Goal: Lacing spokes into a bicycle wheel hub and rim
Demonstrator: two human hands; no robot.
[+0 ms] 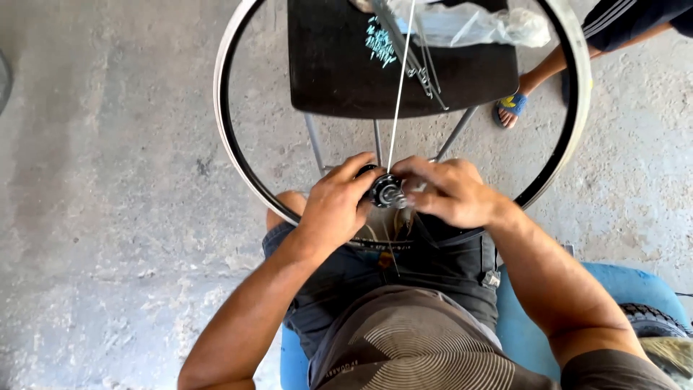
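The person sits on a blue seat (pixel 635 285) with a bicycle wheel rim (pixel 229 155) held flat over the knees. The hub (pixel 388 191) sits at the centre of the rim, just above the lap.

The left hand (pixel 336 206) closes around the hub from the 9 o'clock side, fingers curled over its top. The right hand (pixel 451 191) closes on the hub from the 3 o'clock side, fingertips pinched narrow at the hub flange. Whether those fingertips grip a small part cannot be told.

One thin spoke (pixel 401 87) runs from the hub toward 12 o'clock, across the rim opening and out of the top of the frame.

At 12 o'clock from the hub stands a dark stool (pixel 339 72) on metal legs, its seat serving as a surface. On it lie a bundle of loose spokes (pixel 419 65), a scatter of small pale nipples (pixel 379 40) and a clear plastic bag (pixel 476 25).

At 2 o'clock, outside the rim, another person's foot in a blue sandal (pixel 511 107) rests on the concrete floor (pixel 108 217). A tyre (pixel 650 321) shows at 4 o'clock.
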